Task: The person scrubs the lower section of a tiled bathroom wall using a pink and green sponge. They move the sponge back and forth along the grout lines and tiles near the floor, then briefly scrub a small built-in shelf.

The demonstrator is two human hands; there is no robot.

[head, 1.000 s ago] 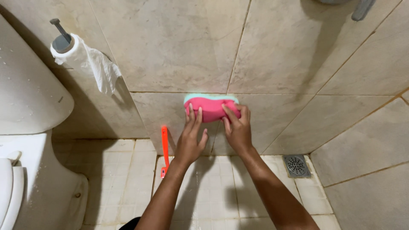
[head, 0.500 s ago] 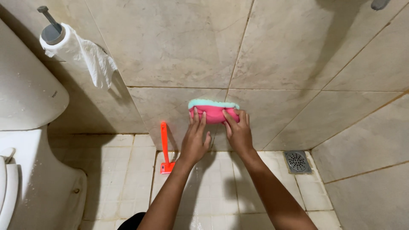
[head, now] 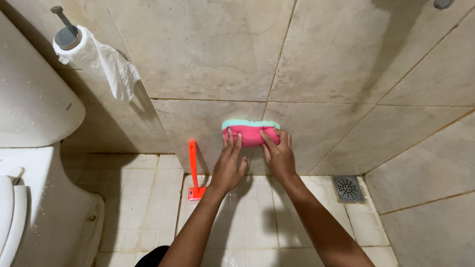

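Note:
A pink sponge [head: 250, 132] with a light green scouring edge is pressed flat against the beige wall tile [head: 208, 121], low down near the floor. My left hand [head: 228, 165] has its fingers spread on the sponge's lower left part. My right hand [head: 277, 155] presses on its right side, fingers pointing up. Both forearms reach up from the bottom of the view.
An orange scraper [head: 194, 170] leans against the wall just left of my left hand. A toilet cistern [head: 29, 99] and bowl stand at the left, with a toilet paper roll [head: 94, 57] on a wall holder above. A floor drain [head: 348, 188] sits at the right.
Both hands and the sponge have slid slightly lower on the wall tile. The view has shifted a little.

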